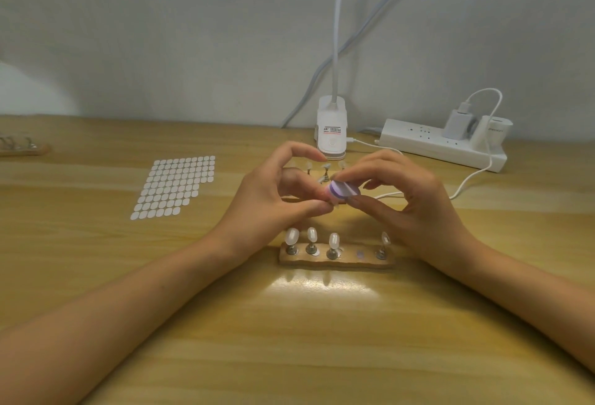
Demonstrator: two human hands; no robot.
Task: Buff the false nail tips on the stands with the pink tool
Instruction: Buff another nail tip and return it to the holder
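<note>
A near wooden stand point(336, 259) carries several false nail tips point(334, 240) on metal posts; one socket between the third and last post holds none. Above it, my right hand point(415, 208) pinches the pink and purple buffing tool point(344, 190) between thumb and fingers. My left hand point(277, 198) pinches a small post with a nail tip, mostly hidden by the fingers, against the tool's end. A second stand with more nail tips point(326, 166) shows behind my hands, partly covered.
A sheet of white adhesive dots point(175, 187) lies to the left. A white clip lamp base point(331, 134) and a white power strip point(441, 143) with chargers and cables sit by the wall. Another wooden stand point(22, 147) is at the far left edge.
</note>
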